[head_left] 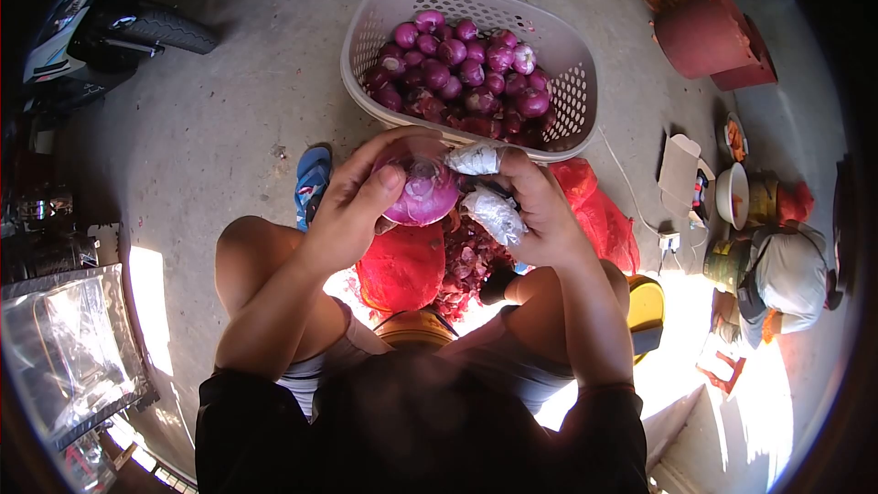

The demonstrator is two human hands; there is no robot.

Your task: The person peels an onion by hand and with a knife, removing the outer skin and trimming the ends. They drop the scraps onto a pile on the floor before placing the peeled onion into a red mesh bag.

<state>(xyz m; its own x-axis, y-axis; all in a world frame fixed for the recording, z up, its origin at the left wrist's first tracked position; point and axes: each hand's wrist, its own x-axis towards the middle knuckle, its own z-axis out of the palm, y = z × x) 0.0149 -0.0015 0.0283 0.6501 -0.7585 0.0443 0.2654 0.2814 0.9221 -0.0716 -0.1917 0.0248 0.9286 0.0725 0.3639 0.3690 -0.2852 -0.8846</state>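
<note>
Purple onion point(422, 201) clasped in my left hand point(352, 197), right hand point(538, 209) half-curled at its three o'clock, whether holding I cannot tell, onion-filled perforated basket point(549, 32) at twelve.

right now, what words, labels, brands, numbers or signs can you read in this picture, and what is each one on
No word, label, brand, number or sign can be read.
Pale-and-blue motorcycle bodywork: dark marks, too blurred to read.
Small black-and-red object beside the open cardboard box: too small to read.
Round purple onion and grey perforated plastic basket: no lettering visible.
</note>
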